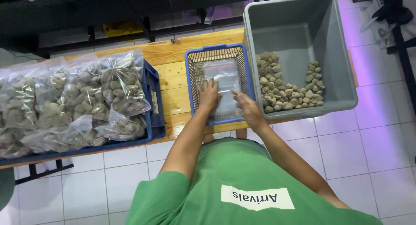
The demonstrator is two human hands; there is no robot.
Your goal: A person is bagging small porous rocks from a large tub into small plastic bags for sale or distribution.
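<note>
- Two bare hands are seen over a small blue basket on a wooden bench.
- A clear plastic bag is laid flat inside the basket.
- The left hand is pressed flat on the near left part of the bag, with the fingers spread a little and nothing gripped.
- The right hand is set at the near right edge of the bag, and the bag is touched by its fingertips.
- It cannot be told if the bag edge is pinched by the right hand.
- A big gray tub is placed just to the right of the basket, touching it.
- Many small tan stones are piled in the near part of the tub.
- A larger blue crate is seen to the left of the basket, with bare bench between them.
- Several clear bags filled with stones are heaped in the crate.
- A green shirt is worn by the person, at the near edge of the view.
- White floor tiles are seen under the bench.
</note>
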